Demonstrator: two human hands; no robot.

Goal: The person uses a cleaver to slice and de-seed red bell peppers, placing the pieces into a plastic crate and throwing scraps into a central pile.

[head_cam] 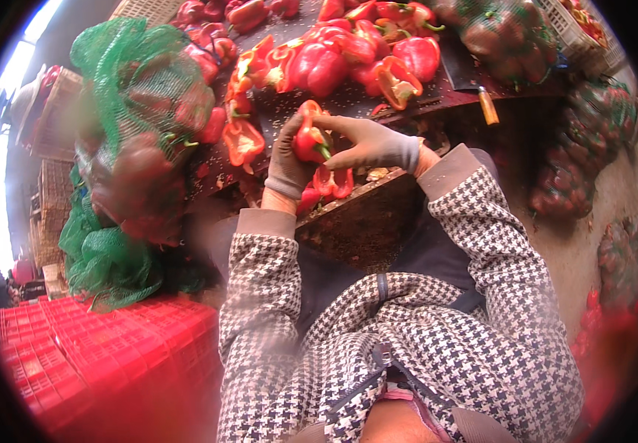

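My left hand (287, 158), in a dirty work glove, grips a red bell pepper (309, 141) from its left side above the table's near edge. The pepper looks cut open, and its green stem points down toward me. From the right, my gloved right hand (371, 141) reaches over it, with forefinger at the pepper's upper part and thumb beside the stem. Below the hands, cut red pepper pieces (334, 181) lie in a wooden trough (363, 221). A pepper half (242, 142) rests left of my left hand. Beyond my hands is a heap of whole and cut peppers (319, 66).
A broad-bladed knife with a wooden handle (488, 105) lies at the table's right, its handle overhanging the edge. Green mesh sacks of peppers stand left (147, 105) and right (507, 44). Another sack (585, 149) sits on the floor. Red plastic crates (114, 338) are at lower left.
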